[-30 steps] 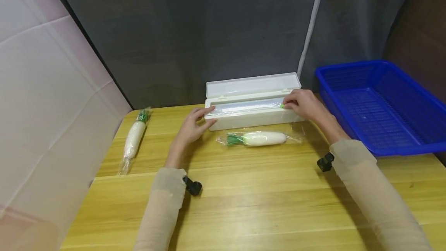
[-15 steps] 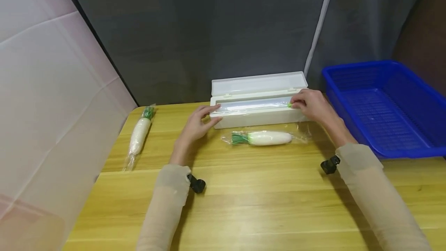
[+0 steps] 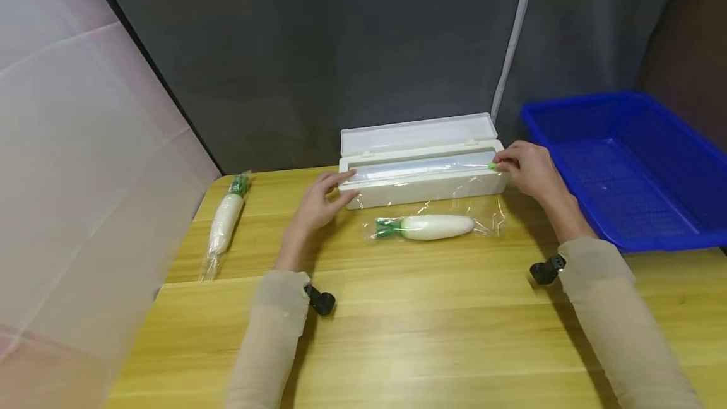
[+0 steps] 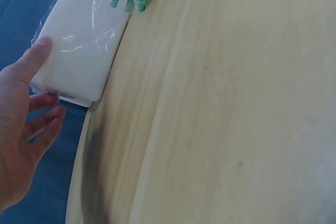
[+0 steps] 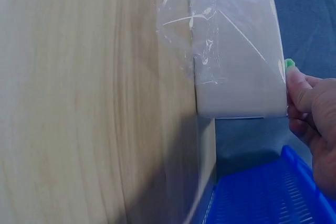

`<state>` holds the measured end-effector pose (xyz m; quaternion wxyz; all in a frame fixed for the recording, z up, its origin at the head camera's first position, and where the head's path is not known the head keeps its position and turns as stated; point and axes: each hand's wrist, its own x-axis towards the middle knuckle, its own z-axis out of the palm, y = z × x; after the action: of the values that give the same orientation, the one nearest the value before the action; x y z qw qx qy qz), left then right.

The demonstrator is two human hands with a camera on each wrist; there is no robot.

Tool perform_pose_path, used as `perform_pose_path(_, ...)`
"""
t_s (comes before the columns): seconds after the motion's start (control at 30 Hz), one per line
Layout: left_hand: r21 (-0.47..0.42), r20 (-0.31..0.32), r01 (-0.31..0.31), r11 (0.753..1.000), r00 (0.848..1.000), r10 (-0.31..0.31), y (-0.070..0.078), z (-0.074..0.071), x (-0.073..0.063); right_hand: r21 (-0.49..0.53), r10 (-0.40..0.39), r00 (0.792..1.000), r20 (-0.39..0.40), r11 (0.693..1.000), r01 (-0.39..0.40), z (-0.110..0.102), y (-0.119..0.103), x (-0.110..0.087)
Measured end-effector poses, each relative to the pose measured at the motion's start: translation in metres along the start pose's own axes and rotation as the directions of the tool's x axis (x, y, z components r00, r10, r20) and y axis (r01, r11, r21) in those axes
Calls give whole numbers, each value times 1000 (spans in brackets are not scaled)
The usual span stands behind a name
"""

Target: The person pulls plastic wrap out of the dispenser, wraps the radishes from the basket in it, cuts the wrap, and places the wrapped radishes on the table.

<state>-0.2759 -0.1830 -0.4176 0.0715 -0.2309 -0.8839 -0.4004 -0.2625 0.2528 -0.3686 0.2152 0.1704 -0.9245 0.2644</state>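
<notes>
A white cling film dispenser (image 3: 426, 191) stands at the table's back with its lid raised. My left hand (image 3: 318, 204) holds its left end, thumb and fingers at the corner; in the left wrist view, fingertips (image 4: 44, 45) meet the white box. At the right end my right hand (image 3: 531, 169) pinches the small green slide cutter (image 3: 491, 166), also seen in the right wrist view. Clear cling film (image 5: 202, 24) hangs over the box's front. Just in front lies a white radish (image 3: 437, 226) with green stalks, clear film around it.
Another film-wrapped radish (image 3: 225, 219) lies at the table's left side. A blue plastic basket (image 3: 619, 242) stands at the right, close beside my right forearm. Behind the dispenser rises a dark grey curtain (image 3: 318, 62).
My right hand has slid the green cutter rightward along the dispenser to its right end. More loose film shows over the front. My left hand keeps its place at the left end.
</notes>
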Motion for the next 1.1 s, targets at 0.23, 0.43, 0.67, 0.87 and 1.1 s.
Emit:
perform_pose_path(0.23,5,8,14,1000,1000,-14,3,5,1,-22,24,1000,0,999,-24,-6,2,-6)
perform_pose_path(0.43,9,11,-2,1000,1000,2,6,6,3,-49,74,997,-7,996,-74,-15,8,-12)
perform_pose_path(0.67,9,-2,-17,1000,1000,17,7,5,2,-63,74,996,-50,995,-77,-14,12,-16)
perform_pose_path(0.87,-6,6,-6,1000,1000,6,8,5,-1,-46,80,995,-67,995,-83,-12,9,-20)
perform_pose_path(1.1,10,11,33,999,999,-33,14,5,-5,-33,86,994,-64,996,-89,-12,6,-21)
